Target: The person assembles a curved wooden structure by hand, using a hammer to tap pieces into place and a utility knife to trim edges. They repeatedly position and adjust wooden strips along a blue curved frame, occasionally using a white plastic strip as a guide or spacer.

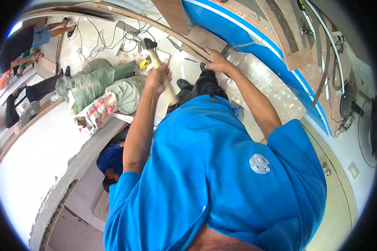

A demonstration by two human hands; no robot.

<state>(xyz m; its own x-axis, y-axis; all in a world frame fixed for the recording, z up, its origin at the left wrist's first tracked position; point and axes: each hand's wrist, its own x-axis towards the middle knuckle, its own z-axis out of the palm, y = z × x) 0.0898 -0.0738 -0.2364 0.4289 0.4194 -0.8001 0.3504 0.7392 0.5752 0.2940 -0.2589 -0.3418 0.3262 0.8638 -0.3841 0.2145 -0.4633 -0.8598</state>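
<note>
My left hand (158, 77) is closed around the pale wooden handle of a hammer (155, 59). The hammer's dark head points up and away from me, and the handle's lower end sticks out below my fist. With my right hand (217, 62) I grip the edge of a long, narrow wooden board (182, 39), which runs off toward the far left. Part of this board's near end is hidden by my fingers and arm. Beyond the hammer, on the floor, lies a yellow and black object (144, 64), too small to name.
Stuffed green sacks (100, 79) and a printed white sack (97, 112) lie left. Cables (102, 39) cross the tiles. A dusty board (263, 77) and blue panel (247, 52) stand right, near a fan (367, 134). People (17, 46) work at left; another (111, 157) crouches below.
</note>
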